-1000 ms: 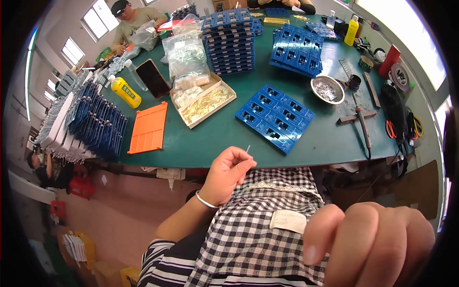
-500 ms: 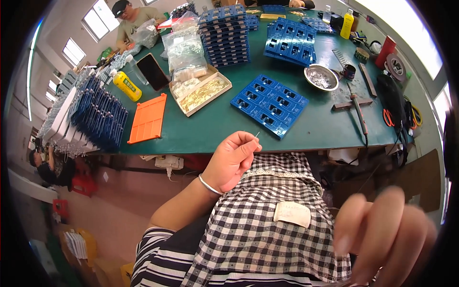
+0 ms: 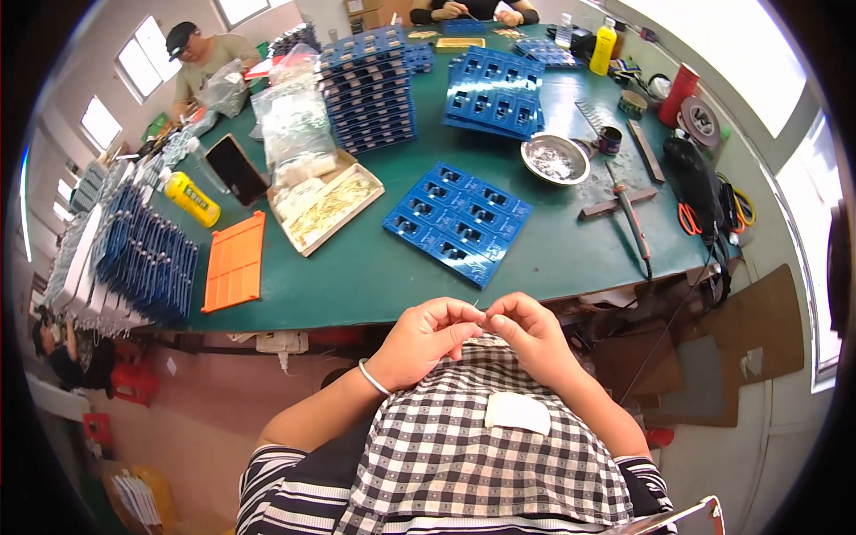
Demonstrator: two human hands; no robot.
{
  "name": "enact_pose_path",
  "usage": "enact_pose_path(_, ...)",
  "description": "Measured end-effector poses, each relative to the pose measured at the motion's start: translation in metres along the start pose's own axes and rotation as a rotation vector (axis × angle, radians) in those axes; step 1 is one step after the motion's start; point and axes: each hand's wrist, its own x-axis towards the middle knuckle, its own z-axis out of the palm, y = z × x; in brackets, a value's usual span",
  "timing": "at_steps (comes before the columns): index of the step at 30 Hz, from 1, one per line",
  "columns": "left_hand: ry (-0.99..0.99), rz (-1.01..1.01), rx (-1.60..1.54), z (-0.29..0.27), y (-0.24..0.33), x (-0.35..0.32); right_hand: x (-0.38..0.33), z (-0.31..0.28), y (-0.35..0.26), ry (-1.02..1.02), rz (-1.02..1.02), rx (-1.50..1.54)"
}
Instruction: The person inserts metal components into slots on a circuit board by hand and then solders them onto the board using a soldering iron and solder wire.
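My left hand (image 3: 426,337), with a bangle on the wrist, and my right hand (image 3: 528,332) meet fingertip to fingertip just below the front edge of the green table (image 3: 357,285). They hover over a black-and-white checked cloth (image 3: 481,446) on my lap. A tiny thin metal pin (image 3: 479,307) is pinched between the fingertips of both hands; it is barely visible. A white patch (image 3: 517,412) lies on the cloth just below my right hand.
On the table lie a blue slotted tray (image 3: 459,223), a wooden tray of brass parts (image 3: 330,209), an orange tray (image 3: 234,261), a metal bowl (image 3: 555,159), a soldering iron (image 3: 633,223) and stacks of blue trays (image 3: 366,85). One person (image 3: 201,53) sits far left and another's hands (image 3: 473,9) work at the far edge.
My right hand, earlier large and blurred close to the camera at lower right, has dropped down to join my left hand. The view has tilted so the table sits farther up.
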Motion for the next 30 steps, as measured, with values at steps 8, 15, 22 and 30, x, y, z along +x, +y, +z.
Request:
enact_pose_path(8, -0.001, 0.077, 0.104, -0.015, -0.007, 0.021, 0.023, -0.001, 0.006, -0.043, 0.076, 0.013)
enact_pose_path(15, -0.047, 0.152, 0.607, -0.030, 0.008, 0.040, 0.045, -0.006, 0.005, -0.062, -0.001, -0.271)
enact_pose_path(22, -0.124, 0.253, 0.773, -0.053, 0.012, 0.064, 0.069, -0.005, -0.003, -0.092, 0.026, -0.470)
enact_pose_path(30, -0.132, 0.288, 0.697, -0.072, 0.004, 0.079, 0.087, -0.002, 0.001, -0.055, -0.053, -0.576)
